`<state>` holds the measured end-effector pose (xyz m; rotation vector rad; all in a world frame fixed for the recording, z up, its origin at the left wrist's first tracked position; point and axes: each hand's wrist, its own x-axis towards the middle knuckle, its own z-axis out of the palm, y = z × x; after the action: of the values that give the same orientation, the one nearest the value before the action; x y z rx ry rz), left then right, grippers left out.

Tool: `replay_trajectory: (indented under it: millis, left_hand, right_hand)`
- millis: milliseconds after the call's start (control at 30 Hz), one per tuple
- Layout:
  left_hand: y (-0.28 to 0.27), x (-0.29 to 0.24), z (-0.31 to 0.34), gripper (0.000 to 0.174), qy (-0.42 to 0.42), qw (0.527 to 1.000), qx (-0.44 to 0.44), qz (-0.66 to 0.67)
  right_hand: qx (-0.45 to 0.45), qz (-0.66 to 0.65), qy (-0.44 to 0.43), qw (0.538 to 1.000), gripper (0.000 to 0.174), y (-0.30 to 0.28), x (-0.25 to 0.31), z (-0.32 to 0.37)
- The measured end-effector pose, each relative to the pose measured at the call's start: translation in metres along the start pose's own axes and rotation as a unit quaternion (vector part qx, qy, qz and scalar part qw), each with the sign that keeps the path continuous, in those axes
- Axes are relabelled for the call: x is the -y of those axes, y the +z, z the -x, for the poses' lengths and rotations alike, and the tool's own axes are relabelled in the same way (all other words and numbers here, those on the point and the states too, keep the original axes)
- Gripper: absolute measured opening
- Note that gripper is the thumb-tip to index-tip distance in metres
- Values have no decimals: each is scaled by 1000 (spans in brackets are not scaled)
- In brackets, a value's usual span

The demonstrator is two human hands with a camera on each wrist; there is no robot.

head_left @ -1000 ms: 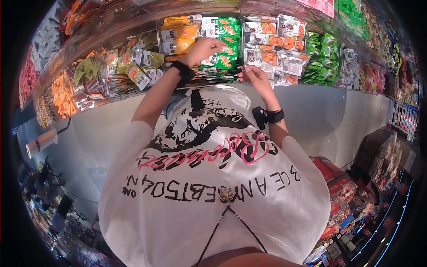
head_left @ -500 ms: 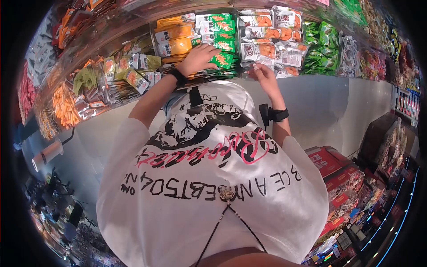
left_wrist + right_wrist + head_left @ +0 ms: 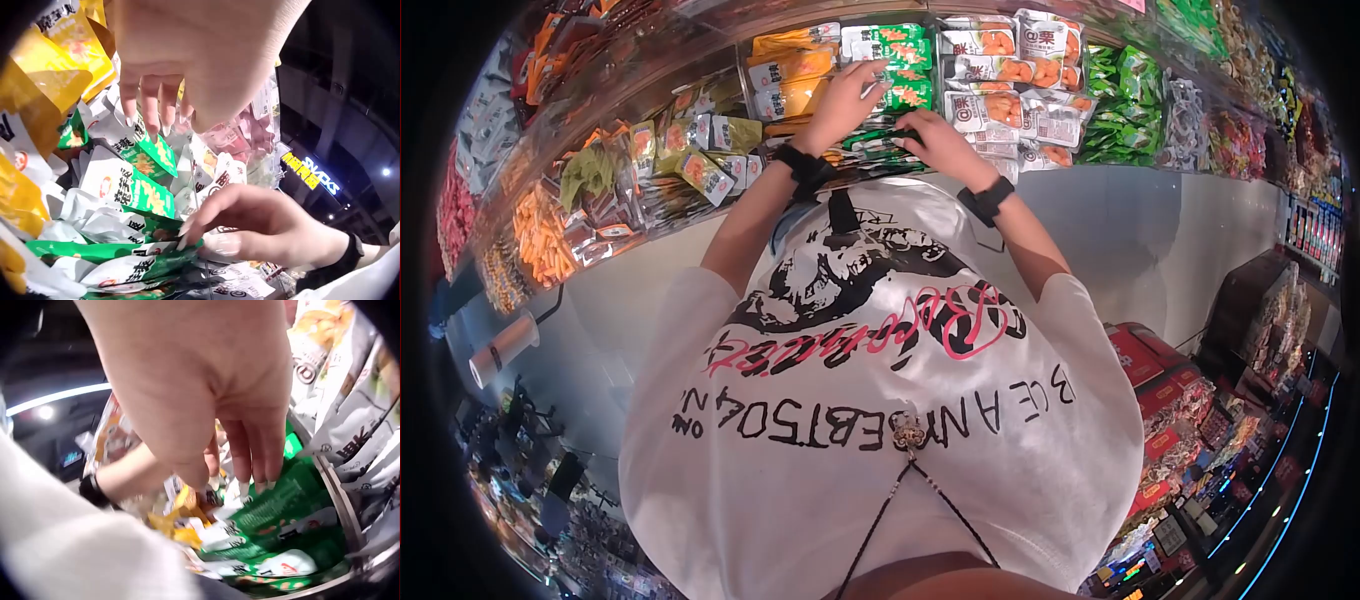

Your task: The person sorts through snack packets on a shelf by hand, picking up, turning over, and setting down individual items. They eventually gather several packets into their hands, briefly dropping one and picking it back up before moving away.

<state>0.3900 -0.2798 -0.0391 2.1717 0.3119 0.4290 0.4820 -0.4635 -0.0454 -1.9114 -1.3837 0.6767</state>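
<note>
On the clear-walled shelf (image 3: 340, 500), gently align green-and-white plastic packets (image 3: 909, 94) between loosely extended, empty left hand (image 3: 841, 108) and right hand (image 3: 945, 147).

Glossy, crinkled plastic of green packets (image 3: 910, 95)

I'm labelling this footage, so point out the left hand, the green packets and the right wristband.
Left hand (image 3: 838, 108), head view, its back.
Green packets (image 3: 269, 509), right wrist view, one's printed face.
Right wristband (image 3: 986, 202), head view, black outer side.
</note>
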Motion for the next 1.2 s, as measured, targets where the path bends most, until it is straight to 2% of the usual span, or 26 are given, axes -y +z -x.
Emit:
replay_trajectory:
  millis: [33,100,200,300,400,467,500,533,567,600,633,700,733,767,833,867,900,933,967,1000,1033,1067,1100,1133,1167,1200]
  left_hand:
    - [-3,2,7,35,-3,1000,-3,-2]
    - [-10,4,25,32,-27,997,23,70]
    - [-23,5,55,29,-62,993,30,92]
    - [-32,11,77,26,-96,987,48,118]
    - [-36,19,88,28,-126,978,101,134]
    - [-36,28,92,39,-176,941,93,275]
    - [-42,19,87,39,-176,941,92,273]
    - [-51,-2,76,45,-274,869,128,391]
    - [-58,-22,65,51,-364,771,159,497]
    - [-60,-34,57,59,-351,723,216,555]
    - [-54,-37,52,59,-350,724,216,554]
    - [-41,-36,40,54,-258,699,238,623]
    - [-38,-35,35,47,-252,647,249,676]
    - [-36,-34,32,47,-251,646,254,675]
    - [-41,-46,22,46,-223,765,213,565]
    - [-41,-49,19,54,-212,786,169,555]
    - [-40,-52,18,54,-213,786,169,556]
    - [-38,-54,18,57,-236,805,114,533]
    - [-37,-56,19,60,-258,820,59,507]
    - [-31,-45,18,58,-240,840,50,484]
    - [-26,-29,15,58,-240,840,52,483]
    - [-21,-13,9,47,-183,913,90,353]
    - [-24,-14,5,39,-120,962,124,214]
    - [-31,-28,0,34,-178,966,141,125]
    - [-25,-17,-4,34,-177,966,142,125]
    - [-14,2,-10,35,-56,986,154,18]
  right_hand:
    - [37,107,-14,994,23,5,-4,-6]
    - [39,124,-23,991,23,12,-10,-12]
    - [34,206,-7,978,24,13,-7,-14]
    - [27,221,-49,974,20,15,-13,-13]
    - [-36,191,-110,975,13,8,-9,-13]
    - [-95,156,-159,970,12,-10,11,-17]
    - [-96,155,-161,970,12,-21,26,-19]
    - [-137,146,-216,956,15,-33,42,-21]
    - [-177,135,-269,937,18,-44,59,-23]
    - [-183,200,-323,907,24,-54,74,-23]
    - [-185,200,-324,906,24,-56,80,-24]
    - [-236,259,-406,844,22,-57,87,-26]
    - [-242,277,-405,837,24,-61,89,-26]
    - [-245,280,-402,837,24,-63,87,-24]
    - [-274,247,-304,878,26,-65,78,-17]
    - [-340,226,-268,873,28,-59,72,-16]
    - [-339,226,-268,873,28,-51,64,-13]
    - [-322,37,-135,936,31,-42,56,-8]
    - [-287,-153,5,946,34,-34,48,-3]
    - [-285,-299,55,909,42,-27,43,-2]
    - [-286,-299,56,909,42,-24,37,3]
    - [-263,-320,107,904,45,-24,30,9]
    - [-239,-340,157,896,48,-25,23,13]
    - [-230,-347,169,893,45,-25,16,18]
    - [-232,-346,169,893,45,-25,9,23]
    - [-192,-322,186,908,44,-27,5,28]
